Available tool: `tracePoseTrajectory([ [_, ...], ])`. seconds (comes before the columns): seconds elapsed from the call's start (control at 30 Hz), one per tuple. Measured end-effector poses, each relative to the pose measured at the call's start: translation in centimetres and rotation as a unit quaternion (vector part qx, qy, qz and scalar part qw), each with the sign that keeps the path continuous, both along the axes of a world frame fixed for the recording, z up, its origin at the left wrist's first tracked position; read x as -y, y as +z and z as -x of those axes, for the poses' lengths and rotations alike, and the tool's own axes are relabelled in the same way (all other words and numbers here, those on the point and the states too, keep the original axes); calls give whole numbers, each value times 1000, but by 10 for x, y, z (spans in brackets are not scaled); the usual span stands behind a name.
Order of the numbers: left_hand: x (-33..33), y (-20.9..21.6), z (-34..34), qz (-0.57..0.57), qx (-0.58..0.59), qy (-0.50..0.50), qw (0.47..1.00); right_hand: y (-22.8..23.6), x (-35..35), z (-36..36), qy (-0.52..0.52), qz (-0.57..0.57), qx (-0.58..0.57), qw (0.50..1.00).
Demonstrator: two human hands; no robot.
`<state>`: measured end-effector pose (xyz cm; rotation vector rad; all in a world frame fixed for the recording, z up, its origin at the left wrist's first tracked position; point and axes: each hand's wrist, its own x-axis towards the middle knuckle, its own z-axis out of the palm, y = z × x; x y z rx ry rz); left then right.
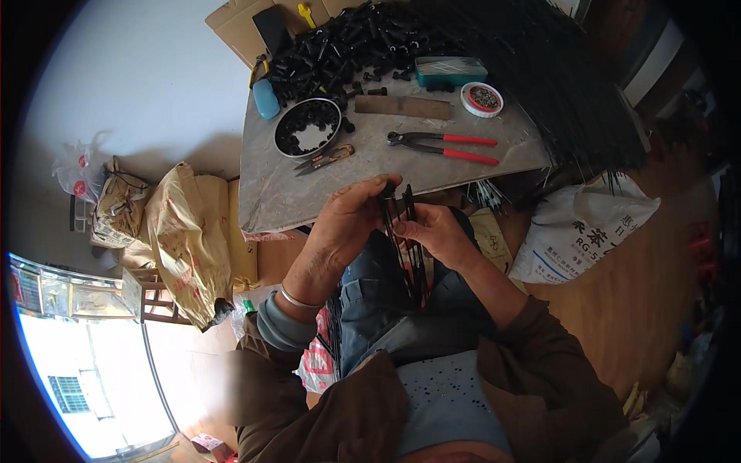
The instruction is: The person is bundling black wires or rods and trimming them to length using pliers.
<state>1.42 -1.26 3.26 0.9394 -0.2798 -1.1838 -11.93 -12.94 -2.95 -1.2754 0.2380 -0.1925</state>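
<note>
On table (367, 171) | bowl (310, 140): black parts (291, 142) | tub (482, 114): metal bits (485, 96) | left hand (347, 216), right hand (438, 234): grip closed round rods (417, 268)

From the view's centre, a white sack (575, 224) stands at three o'clock, wooden floor (617, 301) toward four, a bright window (100, 363) at eight, a yellow sack (185, 231) at nine, cardboard (230, 35) at eleven.

Pincers (457, 153) lie on the table (270, 189) beyond the hands (349, 216).
</note>
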Motion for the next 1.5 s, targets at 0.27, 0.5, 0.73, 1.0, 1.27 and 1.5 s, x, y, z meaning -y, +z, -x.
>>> tracePoseTrajectory([
  [0.27,5,-6,0,-2,2,28,1000,3,1,1,1,0,-9,1000],
  [0.5,9,4,9,-35,-3,69,997,2,2,-1,-2,-7,-6,1000],
  [0.73,10,6,11,-32,28,73,996,2,4,0,3,1,-8,1000],
  [1.0,5,10,4,-58,134,34,989,2,3,-1,-8,-6,-14,1000],
  [1.27,5,13,7,19,253,4,967,6,7,-1,-19,-32,-6,999],
  [1.5,5,8,6,44,197,-14,979,11,11,6,-60,63,37,995],
])
